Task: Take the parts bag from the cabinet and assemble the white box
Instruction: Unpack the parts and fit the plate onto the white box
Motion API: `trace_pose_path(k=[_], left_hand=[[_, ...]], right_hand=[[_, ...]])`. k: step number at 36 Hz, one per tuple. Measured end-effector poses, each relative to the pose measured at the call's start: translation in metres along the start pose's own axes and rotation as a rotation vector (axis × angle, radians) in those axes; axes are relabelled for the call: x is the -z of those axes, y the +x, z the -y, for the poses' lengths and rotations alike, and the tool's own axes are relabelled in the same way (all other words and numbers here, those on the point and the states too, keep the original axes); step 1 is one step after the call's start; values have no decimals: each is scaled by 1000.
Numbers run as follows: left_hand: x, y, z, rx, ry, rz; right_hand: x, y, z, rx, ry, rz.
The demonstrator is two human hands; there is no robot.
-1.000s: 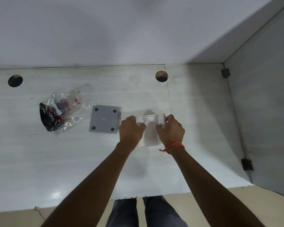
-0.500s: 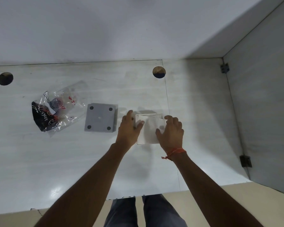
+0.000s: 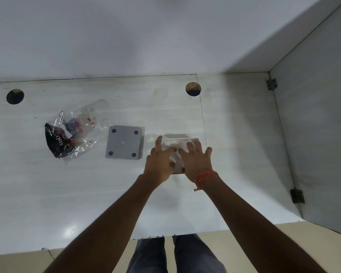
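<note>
Both hands lie flat on the white box (image 3: 182,143), which rests on the pale counter (image 3: 87,194). The left hand (image 3: 159,162) covers its left side and the right hand (image 3: 196,161) its right, fingers spread and pressing down rather than gripping. A grey square plate (image 3: 124,142) lies just left, and the clear parts bag (image 3: 73,133) beyond it.

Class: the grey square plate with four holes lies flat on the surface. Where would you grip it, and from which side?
Probably pinch the grey plate across its left and right edges, coming from above: it lies flat, its edges stand clear, bag left, left hand right.
</note>
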State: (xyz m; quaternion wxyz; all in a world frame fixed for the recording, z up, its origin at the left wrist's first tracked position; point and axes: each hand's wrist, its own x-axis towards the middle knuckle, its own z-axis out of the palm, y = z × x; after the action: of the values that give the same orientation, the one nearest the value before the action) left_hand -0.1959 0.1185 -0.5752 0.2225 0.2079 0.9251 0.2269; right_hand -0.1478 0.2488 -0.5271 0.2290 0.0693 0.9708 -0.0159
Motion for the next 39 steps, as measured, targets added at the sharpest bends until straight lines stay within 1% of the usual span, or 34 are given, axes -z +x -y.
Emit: trace_pose_path(k=[1,2,4,5,6,8,9,10,15,19,22,24,26,27,30,32,35,37,39], left_hand=[[5,-1,3,-5,-72,-78],[9,-1,7,16,-146,-208],[19,0,17,154,-222,-500],[25,3,23,263,-214,-570],[30,6,29,391,-198,-553],[36,14,41,631,-133,-354],[38,17,47,698,-96,-261],[39,19,52,726,-60,-217],[41,24,68,733,28,-287],[45,19,81,757,-35,-240],[50,12,82,737,-39,-281],[55,7,72,693,-63,-361],[58,1,50,586,-106,-439],[58,-4,34,528,-115,-453],[50,-19,-19,397,-162,-435],[39,-27,-47,337,-205,-363],[17,-36,-65,301,-316,-258],[6,-42,-67,261,-374,-260],[-2,-46,-66,235,-395,-279]], right_hand=[[0,0,0,-16,20,-18],[-3,1,-2,-26,59,-52],[0,1,-3,-40,205,-127],[3,1,-2,-55,292,-181],[4,2,-1,-74,358,-256],[6,1,3,-108,452,-352],[6,1,6,-114,489,-374],[4,0,8,-111,523,-385],[3,-3,13,-129,634,-440],[4,-7,13,-138,696,-448],[4,-12,11,-164,728,-453],[4,-14,13,-188,767,-448],[6,-18,16,-222,858,-430],[8,-19,17,-239,927,-424],[16,-20,22,-280,1093,-431],[17,-22,20,-312,1106,-467],[9,-24,4,-454,1072,-475],[-1,-23,-12,-538,1033,-425],[-9,-22,-25,-579,993,-339]])
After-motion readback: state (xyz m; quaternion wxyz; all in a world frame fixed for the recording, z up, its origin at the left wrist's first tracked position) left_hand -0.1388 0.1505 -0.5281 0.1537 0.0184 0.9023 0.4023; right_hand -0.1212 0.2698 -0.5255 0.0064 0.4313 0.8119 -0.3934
